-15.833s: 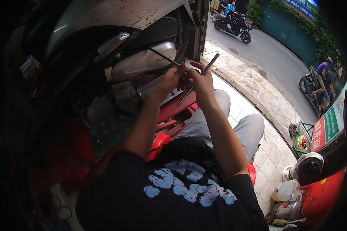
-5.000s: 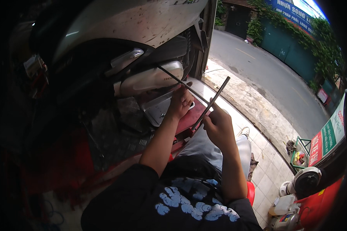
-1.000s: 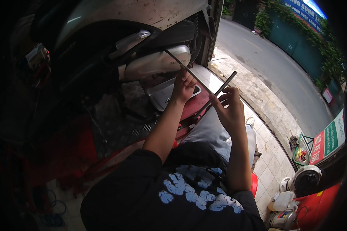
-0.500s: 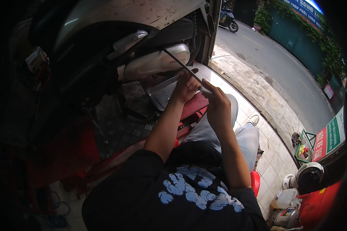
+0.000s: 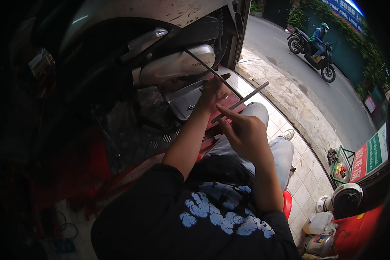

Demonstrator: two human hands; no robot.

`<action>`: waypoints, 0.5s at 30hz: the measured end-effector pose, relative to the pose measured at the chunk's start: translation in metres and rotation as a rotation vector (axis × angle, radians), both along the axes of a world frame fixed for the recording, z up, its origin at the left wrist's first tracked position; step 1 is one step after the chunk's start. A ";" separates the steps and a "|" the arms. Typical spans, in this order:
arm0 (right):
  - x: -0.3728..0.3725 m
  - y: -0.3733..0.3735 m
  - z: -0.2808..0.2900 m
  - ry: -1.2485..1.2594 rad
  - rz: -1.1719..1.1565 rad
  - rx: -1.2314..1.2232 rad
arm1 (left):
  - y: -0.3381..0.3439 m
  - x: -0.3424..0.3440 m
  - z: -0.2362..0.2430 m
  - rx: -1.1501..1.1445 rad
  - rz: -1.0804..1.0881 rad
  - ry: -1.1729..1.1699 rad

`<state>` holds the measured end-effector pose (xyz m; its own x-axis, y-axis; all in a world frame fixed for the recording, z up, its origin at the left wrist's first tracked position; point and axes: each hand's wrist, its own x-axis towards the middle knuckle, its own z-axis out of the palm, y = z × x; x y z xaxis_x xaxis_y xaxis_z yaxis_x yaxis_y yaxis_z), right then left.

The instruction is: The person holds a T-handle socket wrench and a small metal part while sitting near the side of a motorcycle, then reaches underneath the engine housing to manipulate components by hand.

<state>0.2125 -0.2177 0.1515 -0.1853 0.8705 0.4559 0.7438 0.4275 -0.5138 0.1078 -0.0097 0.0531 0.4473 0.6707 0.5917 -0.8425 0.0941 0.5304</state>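
T-handle wrench (image 5: 243, 100): dark shaft runs from upper edge of the silver cover (image 5: 177, 64) on the motorbike (image 5: 147, 13), slanting right and toward the wearer; crossbar sits at its near end, right of the cover and nearer the wearer. Can't see what the far tip seats on.

Left hand (image 5: 212, 93) is just below the cover's right end, at the shaft, fingers half bent, blurred; can't tell whether they grip it. Right hand (image 5: 248, 132) farther from the cover, index stretched out, thumb spread apart from it, remaining fingers folded; crossbar's lower end lies by the index and thumb tips, contact unclear, no closed grip.

Metal tray (image 5: 182, 97) just below the cover, small dark pieces in it; left hand and wrist hide its right part. Red platform (image 5: 209, 128) below the cover, past the tray, partly behind left forearm and crossbar. Tread plate (image 5: 136, 143) lower left of the cover, in shadow.

Wearer's grey trouser leg (image 5: 281, 156) and white floor tiles (image 5: 305, 173) lower right of the cover. Well apart, upper right of it: road (image 5: 268, 47), helmeted rider (image 5: 317, 38) on dark scooter (image 5: 316, 60). Far lower right of it: plastic jug (image 5: 320, 223), red box (image 5: 359, 229).
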 end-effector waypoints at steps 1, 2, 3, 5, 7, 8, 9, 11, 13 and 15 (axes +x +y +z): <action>0.009 0.003 0.000 -0.048 -0.011 -0.093 | 0.001 0.000 0.001 0.022 -0.057 -0.066; 0.016 0.007 0.000 -0.098 -0.028 -0.189 | 0.001 0.000 0.002 -0.009 -0.055 -0.076; 0.023 0.014 -0.005 -0.071 -0.095 -0.137 | -0.001 0.000 0.004 -0.039 -0.053 -0.087; 0.031 0.028 -0.014 -0.022 -0.231 -0.028 | 0.001 0.002 0.005 -0.034 -0.047 -0.105; 0.029 0.031 -0.018 0.176 -0.187 0.076 | 0.004 0.002 0.003 0.033 -0.033 -0.110; 0.025 0.030 -0.017 0.278 -0.162 0.126 | 0.007 0.002 0.001 0.023 -0.042 -0.123; 0.018 0.026 -0.015 0.382 -0.045 0.151 | 0.009 0.001 0.000 0.013 -0.051 -0.135; 0.010 0.014 -0.006 0.269 0.020 0.056 | 0.013 0.000 -0.004 0.007 -0.087 -0.176; 0.009 0.005 0.001 0.149 0.029 -0.028 | 0.014 -0.003 -0.003 0.020 -0.145 -0.235; 0.015 0.010 -0.005 0.088 -0.077 0.016 | 0.012 -0.005 0.000 0.028 -0.107 -0.218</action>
<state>0.2274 -0.2080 0.1460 -0.0769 0.8731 0.4815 0.7269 0.3796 -0.5722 0.1030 0.0019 0.0535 0.3744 0.6084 0.6997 -0.9235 0.1768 0.3404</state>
